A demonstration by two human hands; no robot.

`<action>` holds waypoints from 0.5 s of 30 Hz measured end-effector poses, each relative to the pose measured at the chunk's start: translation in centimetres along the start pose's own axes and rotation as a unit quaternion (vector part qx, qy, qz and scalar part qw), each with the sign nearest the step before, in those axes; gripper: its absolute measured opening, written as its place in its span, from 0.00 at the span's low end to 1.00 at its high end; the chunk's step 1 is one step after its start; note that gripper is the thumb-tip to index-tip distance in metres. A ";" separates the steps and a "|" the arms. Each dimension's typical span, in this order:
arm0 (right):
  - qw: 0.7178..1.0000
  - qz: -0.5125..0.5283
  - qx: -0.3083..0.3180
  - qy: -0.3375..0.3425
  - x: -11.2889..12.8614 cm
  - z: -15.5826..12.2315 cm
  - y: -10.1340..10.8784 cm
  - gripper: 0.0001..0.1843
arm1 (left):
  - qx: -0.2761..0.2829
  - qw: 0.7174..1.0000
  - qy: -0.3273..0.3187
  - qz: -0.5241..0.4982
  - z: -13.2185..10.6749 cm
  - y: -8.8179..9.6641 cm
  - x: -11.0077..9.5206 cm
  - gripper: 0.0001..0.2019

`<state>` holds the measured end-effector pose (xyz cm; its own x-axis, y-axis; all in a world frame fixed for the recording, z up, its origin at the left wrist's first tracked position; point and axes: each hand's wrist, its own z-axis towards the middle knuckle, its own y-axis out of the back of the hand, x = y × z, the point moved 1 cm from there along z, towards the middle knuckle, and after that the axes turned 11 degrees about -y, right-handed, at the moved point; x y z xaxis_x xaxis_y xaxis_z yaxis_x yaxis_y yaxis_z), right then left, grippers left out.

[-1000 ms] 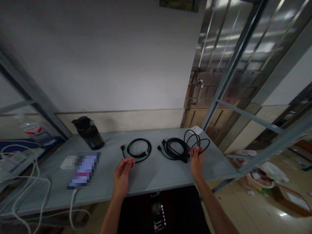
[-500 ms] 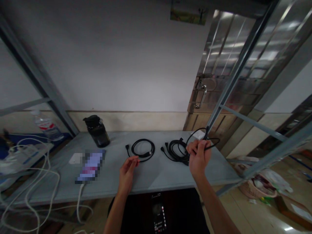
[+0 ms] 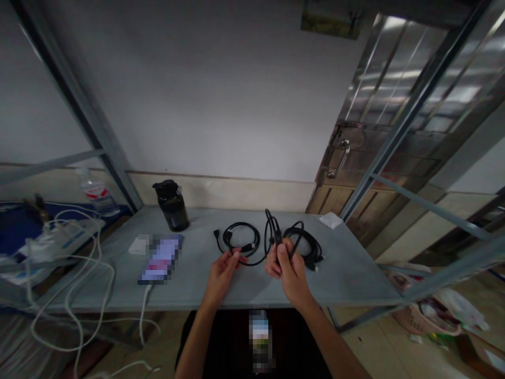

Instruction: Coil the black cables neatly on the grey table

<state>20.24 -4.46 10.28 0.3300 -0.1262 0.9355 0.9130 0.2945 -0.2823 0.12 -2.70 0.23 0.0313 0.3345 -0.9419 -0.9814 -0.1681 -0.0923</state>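
In the head view, my right hand [image 3: 291,271] is closed around gathered loops of a black cable [image 3: 268,223], held up above the tabletop. My left hand [image 3: 224,273] has its thumb and fingers pinched together on black cable at the near edge of a loose coil [image 3: 241,223]; a length curves from there toward my right hand. Dark connectors show at the left of that coil. Just behind and right of my right hand lies a thicker bundle of black cable [image 3: 311,245], partly hidden by the hand.
On the grey table [image 3: 177,297] are a black bottle [image 3: 172,208], a phone [image 3: 161,259] with a white cable, and a white packet [image 3: 331,220]. White cords [image 3: 106,295] hang over the left side. A phone [image 3: 260,337] is on my lap. Metal posts [image 3: 389,134] frame the table.
My right hand has come left and nearer my left hand, bringing the black cable loops off the right side. The camera view has turned slightly left.
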 end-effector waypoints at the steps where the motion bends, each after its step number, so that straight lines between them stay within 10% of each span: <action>1: 0.999 -0.042 0.009 -0.006 -0.2 -0.2 0.3 0.25 | 0.003 1.000 0.002 -0.010 0.0 0.1 0.0 0.31; 7: 0.966 -0.252 -0.057 0.001 0.4 0.8 5.3 0.34 | -0.045 0.999 0.004 -0.019 -0.3 0.4 0.8 0.29; 15: 0.887 -0.321 -0.328 0.041 7.7 0.5 20.5 0.42 | -0.078 0.996 0.006 -0.049 -0.3 0.7 1.2 0.30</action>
<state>41.33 1.06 11.79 -0.3177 -0.1453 0.9370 0.8530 -0.4754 0.2155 -0.51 -2.66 -1.05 0.1287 0.3460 -0.9294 -0.9319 -0.2782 -0.2326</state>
